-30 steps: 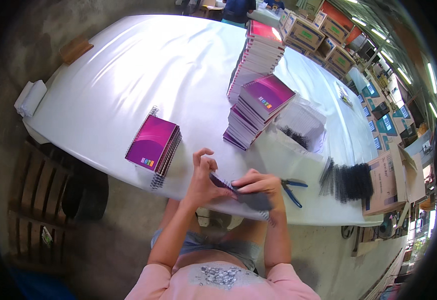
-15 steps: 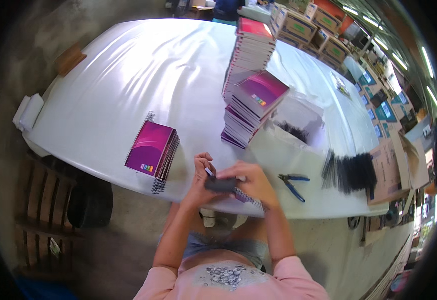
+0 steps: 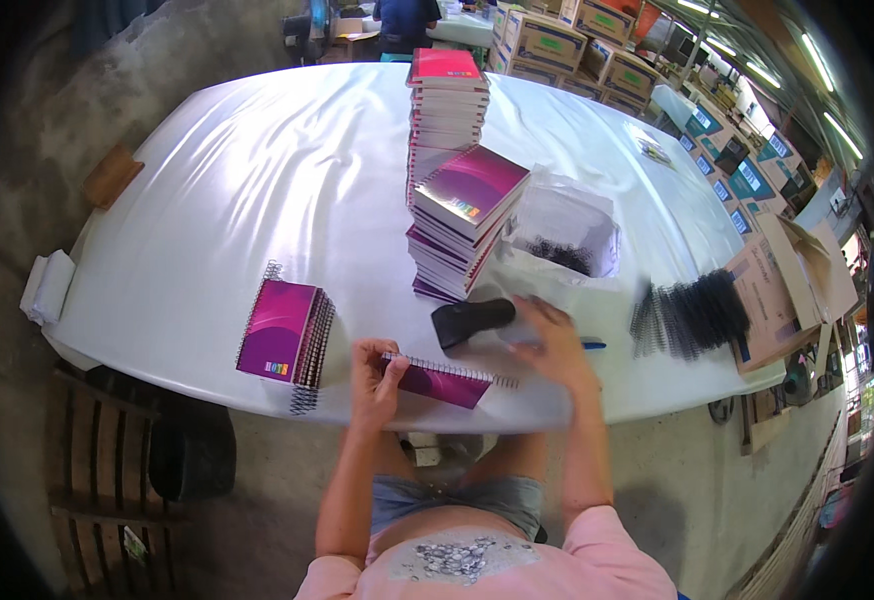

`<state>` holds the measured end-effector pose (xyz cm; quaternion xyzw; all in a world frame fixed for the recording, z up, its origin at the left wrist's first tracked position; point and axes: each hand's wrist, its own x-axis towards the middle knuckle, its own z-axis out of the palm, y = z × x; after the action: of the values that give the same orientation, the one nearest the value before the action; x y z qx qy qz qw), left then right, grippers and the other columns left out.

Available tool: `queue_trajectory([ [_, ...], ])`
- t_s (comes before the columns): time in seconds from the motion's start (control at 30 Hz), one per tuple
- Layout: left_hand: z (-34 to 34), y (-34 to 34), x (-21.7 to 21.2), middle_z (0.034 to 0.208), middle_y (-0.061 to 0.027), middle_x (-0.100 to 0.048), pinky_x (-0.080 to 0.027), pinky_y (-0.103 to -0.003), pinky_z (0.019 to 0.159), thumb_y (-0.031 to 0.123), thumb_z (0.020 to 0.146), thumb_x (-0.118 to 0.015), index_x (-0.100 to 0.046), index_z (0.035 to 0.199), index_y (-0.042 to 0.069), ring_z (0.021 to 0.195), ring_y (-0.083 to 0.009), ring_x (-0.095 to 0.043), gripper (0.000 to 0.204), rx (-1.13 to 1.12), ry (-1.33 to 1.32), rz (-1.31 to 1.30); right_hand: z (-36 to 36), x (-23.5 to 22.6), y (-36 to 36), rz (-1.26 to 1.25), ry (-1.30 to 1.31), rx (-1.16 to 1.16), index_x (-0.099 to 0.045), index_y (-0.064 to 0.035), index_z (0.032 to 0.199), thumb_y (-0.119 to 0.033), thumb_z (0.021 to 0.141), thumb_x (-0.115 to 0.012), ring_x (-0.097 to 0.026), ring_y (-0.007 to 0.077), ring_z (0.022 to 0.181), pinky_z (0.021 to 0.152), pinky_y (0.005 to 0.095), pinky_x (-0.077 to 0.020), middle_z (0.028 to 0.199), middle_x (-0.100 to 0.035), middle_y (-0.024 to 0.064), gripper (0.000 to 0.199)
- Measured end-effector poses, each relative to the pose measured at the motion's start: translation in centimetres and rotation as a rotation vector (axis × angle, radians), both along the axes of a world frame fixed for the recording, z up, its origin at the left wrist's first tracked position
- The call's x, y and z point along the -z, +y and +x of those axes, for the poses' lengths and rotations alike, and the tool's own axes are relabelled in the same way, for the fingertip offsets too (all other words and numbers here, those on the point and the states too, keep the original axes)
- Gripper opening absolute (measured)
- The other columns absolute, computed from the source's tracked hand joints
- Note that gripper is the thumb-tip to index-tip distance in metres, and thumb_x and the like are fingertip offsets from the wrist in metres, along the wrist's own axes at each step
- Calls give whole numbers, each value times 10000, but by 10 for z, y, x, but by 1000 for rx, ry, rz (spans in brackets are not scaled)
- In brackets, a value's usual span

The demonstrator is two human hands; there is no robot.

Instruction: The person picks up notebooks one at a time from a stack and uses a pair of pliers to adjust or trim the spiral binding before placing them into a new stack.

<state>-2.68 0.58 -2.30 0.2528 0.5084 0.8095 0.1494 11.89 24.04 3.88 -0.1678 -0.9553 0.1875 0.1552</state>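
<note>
My left hand (image 3: 377, 385) is closed on the left end of a narrow purple notebook (image 3: 442, 382), tilted near the table's front edge. A spiral coil (image 3: 457, 368) runs along its top edge and sticks out past the right end. Blurred by motion, my right hand (image 3: 557, 345) has fingers and thumb apart, with nothing visibly gripped. It hovers over the pliers (image 3: 594, 346), of which only a blue handle end shows. Just left of that hand lies a black elongated tool (image 3: 472, 321) whose exact kind I cannot make out.
Spiral notebooks (image 3: 279, 325) are piled at left. Taller notebook stacks (image 3: 469, 190) stand mid-table. Right of them is a white-lined container (image 3: 597, 235) with black coils. More black coils (image 3: 692, 315) lie beside an open cardboard box (image 3: 772, 295). A person (image 3: 407, 22) is beyond the table.
The black tool has left my hands and lies on the table. My right hand has moved right, over the pliers. The notebook now shows its purple cover in my left hand. The view has shifted.
</note>
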Motion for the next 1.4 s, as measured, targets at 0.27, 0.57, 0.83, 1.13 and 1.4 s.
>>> queue_trajectory([
  [0.27,35,-10,-37,898,-58,-578,-528,-278,753,-155,628,-767,-531,963,40,821,-131,-601,454,-340,101,69,101,43,2,115,38,237,-518,-118,1312,-228,799,-671,-469,344,1133,965,440,-370,1188,-519,162,546],
  [0.57,44,-12,-62,873,-73,-651,-550,-227,585,-82,610,-823,-567,960,50,766,-126,-613,453,-643,767,-151,24,-51,-141,-125,456,-90,-651,-187,1184,-204,773,-712,-503,320,972,851,422,-390,1090,-528,144,416],
  [0.83,45,-11,-63,870,-75,-647,-541,-232,556,-75,587,-839,-573,952,59,751,-141,-609,471,-683,725,-90,19,-45,-152,-121,372,-141,-651,-206,1184,-233,777,-718,-517,289,927,825,414,-393,1042,-544,123,413],
  [1.13,46,-23,-59,826,-89,-624,-517,-297,638,-100,650,-788,-593,956,57,718,-184,-591,395,-684,983,-165,30,-35,-143,-1346,43,-227,-548,-76,1268,-329,933,-551,-553,194,989,777,312,-458,1085,-572,104,419],
  [1.4,28,-42,-92,950,-21,-557,-442,-234,759,8,794,-711,-489,1059,59,889,-124,-541,349,-922,293,186,19,0,-104,80,-354,302,-505,-193,1330,-410,868,-584,-410,345,1218,986,449,-319,1282,-459,157,516],
])
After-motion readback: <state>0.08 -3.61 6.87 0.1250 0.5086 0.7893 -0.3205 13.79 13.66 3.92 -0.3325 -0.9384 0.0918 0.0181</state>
